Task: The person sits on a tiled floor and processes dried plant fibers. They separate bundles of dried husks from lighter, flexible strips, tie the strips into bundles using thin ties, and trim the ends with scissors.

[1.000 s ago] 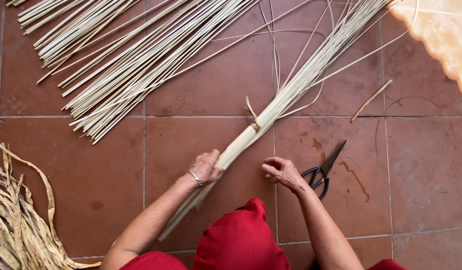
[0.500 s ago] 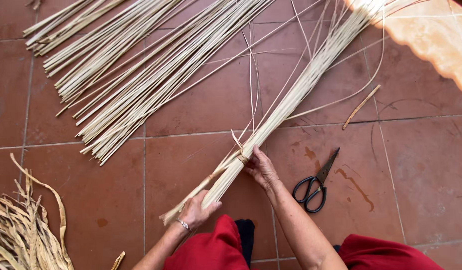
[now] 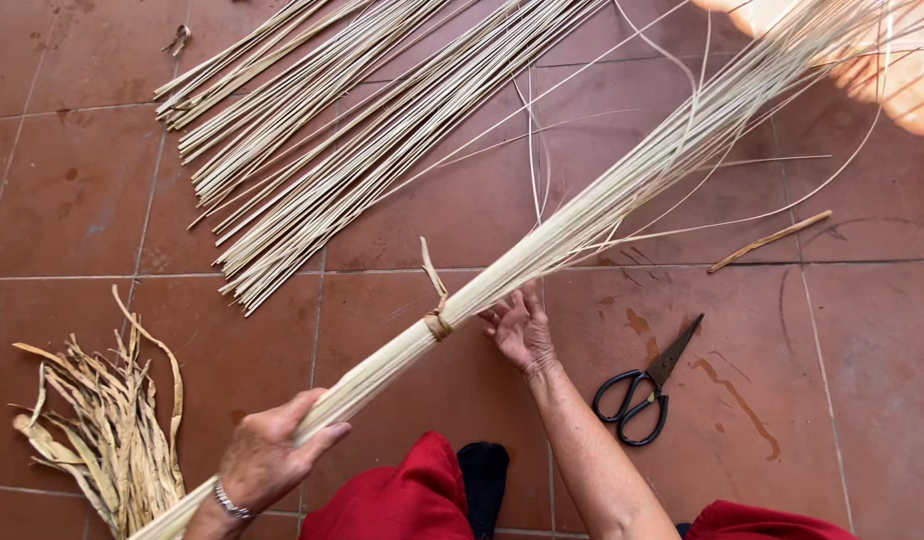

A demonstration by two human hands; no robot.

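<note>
I keep the bundle (image 3: 542, 250) level and snug so the tie (image 3: 439, 322) stays tight. My left hand (image 3: 267, 458) wraps closed around its butt end, near my lap. My right hand (image 3: 522, 328) lies half open under the stalks just past the tie, fingers loosely spread, seemingly touching them. The bundle slants above the floor (image 3: 862, 380), scissors (image 3: 644, 388) beside it.

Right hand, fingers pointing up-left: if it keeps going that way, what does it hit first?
The right hand already sits against the tied bundle of pale reeds, near the tie knot. Straight on, it likely meets that bundle at once; loose reeds on the floor lie beyond. Depth is unclear.
</note>
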